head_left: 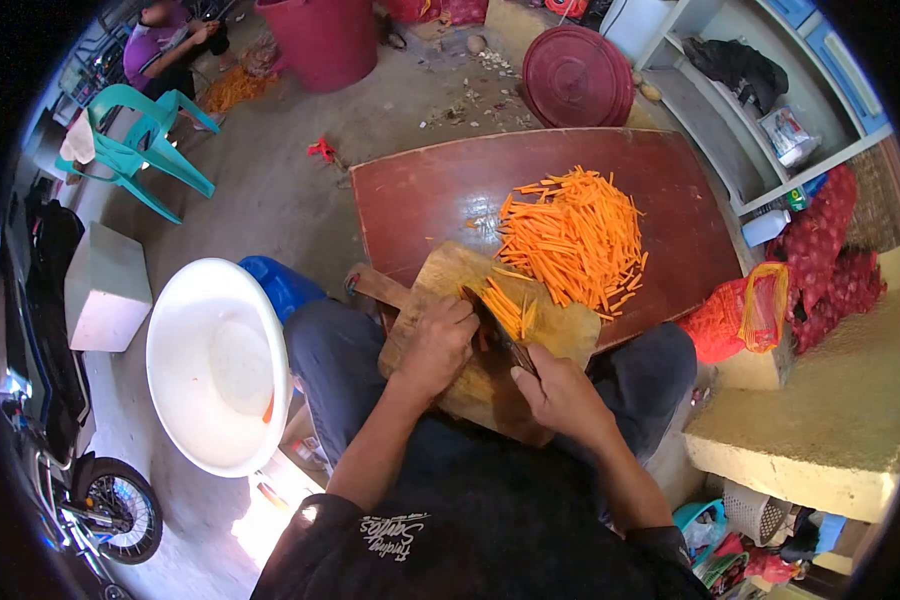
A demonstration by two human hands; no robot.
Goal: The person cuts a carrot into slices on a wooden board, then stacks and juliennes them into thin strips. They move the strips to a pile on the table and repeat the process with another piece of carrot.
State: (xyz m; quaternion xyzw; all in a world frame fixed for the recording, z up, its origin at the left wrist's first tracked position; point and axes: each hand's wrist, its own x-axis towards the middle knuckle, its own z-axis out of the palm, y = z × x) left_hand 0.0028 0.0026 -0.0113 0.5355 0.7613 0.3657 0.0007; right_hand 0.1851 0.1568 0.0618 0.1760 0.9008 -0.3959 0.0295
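Note:
My right hand (562, 388) grips the handle of a knife (500, 330), its dark blade slanting up and left over the wooden chopping board (440, 280). Fingers curled, my left hand (438, 342) presses down on the board just left of the blade. A bit of orange carrot shows beside its fingers; most of that piece is hidden. Freshly cut carrot sticks (510, 308) lie on the board to the right of the blade. Past the board, a large heap of carrot sticks (575, 235) spreads over the reddish-brown table (410, 190).
A white basin (185, 370) with an orange piece inside stands at left. Red net bags (815, 240) and a yellow ledge (790, 440) are at right. Farther off are a teal chair (140, 140), a pink bin (320, 45) and a seated person (160, 50).

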